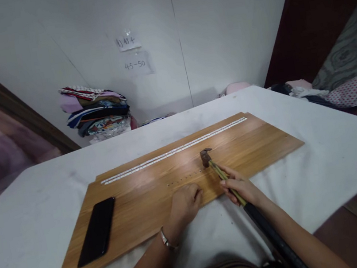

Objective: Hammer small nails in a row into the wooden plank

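A claw hammer [206, 158] with a rusty head and a yellow and black handle is in my right hand [238, 186]; the fingers wrap the yellow part of the handle. Its head is at the right end of a row of small nails [187, 178] in a brown wooden board [134, 223]; whether it touches one I cannot tell. Curled closed, my left hand [184, 201] rests on the board just in front of the nails, a bracelet on its wrist. Whatever its fingers may hold is hidden.
Two thin white strips [174, 150] run along the board's far side. A black phone [97, 231] lies on its left end. Under the board is a white-covered table [328, 147]. Folded clothes [98, 112] are stacked by the wall, and more fabric [356, 87] lies at the right.
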Demonstrator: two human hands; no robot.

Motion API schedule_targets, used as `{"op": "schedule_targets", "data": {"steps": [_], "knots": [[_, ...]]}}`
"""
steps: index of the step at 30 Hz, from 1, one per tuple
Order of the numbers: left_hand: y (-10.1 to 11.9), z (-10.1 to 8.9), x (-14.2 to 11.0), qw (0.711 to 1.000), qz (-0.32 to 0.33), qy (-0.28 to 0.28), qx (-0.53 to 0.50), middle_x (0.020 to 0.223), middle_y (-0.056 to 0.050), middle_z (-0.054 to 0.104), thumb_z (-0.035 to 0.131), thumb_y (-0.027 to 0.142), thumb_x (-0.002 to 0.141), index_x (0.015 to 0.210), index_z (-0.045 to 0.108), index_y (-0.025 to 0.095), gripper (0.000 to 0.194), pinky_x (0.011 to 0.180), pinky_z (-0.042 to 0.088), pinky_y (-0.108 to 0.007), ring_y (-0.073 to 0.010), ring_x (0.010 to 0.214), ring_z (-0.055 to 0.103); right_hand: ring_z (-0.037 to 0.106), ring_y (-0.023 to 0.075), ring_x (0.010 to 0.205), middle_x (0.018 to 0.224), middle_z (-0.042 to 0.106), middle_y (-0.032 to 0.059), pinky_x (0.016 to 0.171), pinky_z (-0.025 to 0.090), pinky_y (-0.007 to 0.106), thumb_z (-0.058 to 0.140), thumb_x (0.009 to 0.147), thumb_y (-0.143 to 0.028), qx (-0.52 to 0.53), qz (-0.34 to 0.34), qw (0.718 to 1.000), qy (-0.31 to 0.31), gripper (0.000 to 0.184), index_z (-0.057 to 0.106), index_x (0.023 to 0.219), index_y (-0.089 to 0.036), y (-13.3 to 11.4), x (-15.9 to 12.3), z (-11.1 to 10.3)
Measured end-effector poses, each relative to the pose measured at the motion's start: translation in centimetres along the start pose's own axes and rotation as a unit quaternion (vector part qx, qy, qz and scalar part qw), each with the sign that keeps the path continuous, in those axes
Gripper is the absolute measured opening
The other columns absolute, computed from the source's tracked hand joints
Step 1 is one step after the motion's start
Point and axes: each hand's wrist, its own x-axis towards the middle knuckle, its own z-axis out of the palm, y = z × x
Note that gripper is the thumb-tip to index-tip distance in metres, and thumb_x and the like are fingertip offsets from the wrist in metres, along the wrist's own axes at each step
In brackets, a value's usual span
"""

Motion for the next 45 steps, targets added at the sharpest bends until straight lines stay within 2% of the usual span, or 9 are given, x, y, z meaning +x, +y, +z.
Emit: {"op": "schedule_targets", "data": {"steps": [6, 18, 24, 34, 45], "knots": [[0.13, -0.1, 0.11, 1.0, -0.008, -0.004, 0.014, 0.08, -0.003, 0.067, 0.046, 0.026, 0.092, 0.082, 0.06, 0.018, 0.019, 0.067, 0.04, -0.027, -0.017, 0.075, 0.059, 0.037, 0.0067, 0.026, 0.05, 0.053, -0.0115, 0.025, 0.031, 0.017, 0.063, 0.07, -0.031, 0.001, 0.006, 1.0, 0.006, 0.087, 0.029, 0.149, -0.014, -0.1, 0.16, 0.01], [0.21, -0.05, 0.1, 1.0, -0.01, 0.0, 0.015, 0.08, -0.003, 0.067, 0.046, 0.026, 0.092, 0.081, 0.061, 0.019, 0.02, 0.066, 0.039, -0.026, -0.0163, 0.074, 0.058, 0.037, 0.006, 0.026, 0.051, 0.052, -0.0106, 0.025, 0.031, 0.016, 0.063, 0.072, -0.029, 0.011, -0.008, 1.0, 0.005, 0.08, 0.036, 0.146, -0.016, 0.22, 0.36, -0.27], [0.02, 0.27, 0.16, 1.0, -0.014, 0.001, 0.018, 0.083, -0.004, 0.068, 0.046, 0.027, 0.093, 0.083, 0.061, 0.019, 0.02, 0.069, 0.039, -0.027, -0.0171, 0.077, 0.059, 0.038, 0.0065, 0.027, 0.051, 0.053, -0.0107, 0.024, 0.031, 0.016, 0.065, 0.07, -0.031, 0.006, -0.006, 1.0, 0.002, 0.085, 0.034, 0.147, -0.014, 0.47, 0.59, -0.46], [-0.07, 0.48, 0.06, 1.0, -0.008, 0.016, 0.017, 0.08, -0.003, 0.067, 0.045, 0.028, 0.092, 0.082, 0.061, 0.019, 0.021, 0.066, 0.038, -0.026, -0.016, 0.074, 0.058, 0.038, 0.0059, 0.027, 0.052, 0.052, -0.0108, 0.025, 0.032, 0.016, 0.063, 0.074, -0.029, 0.01, -0.022, 1.0, 0.005, 0.077, 0.035, 0.145, -0.015, 0.85, 0.8, -0.77], [0.16, 0.22, -0.07, 1.0, -0.008, 0.027, -0.009, 0.079, -0.002, 0.067, 0.049, 0.024, 0.091, 0.08, 0.061, 0.019, 0.017, 0.065, 0.037, -0.025, -0.0151, 0.073, 0.058, 0.038, 0.006, 0.026, 0.051, 0.053, -0.0114, 0.024, 0.031, 0.015, 0.067, 0.069, -0.033, 0.013, -0.001, 1.0, 0.025, 0.088, 0.03, 0.146, -0.013, 0.35, 0.49, -0.37]]}}
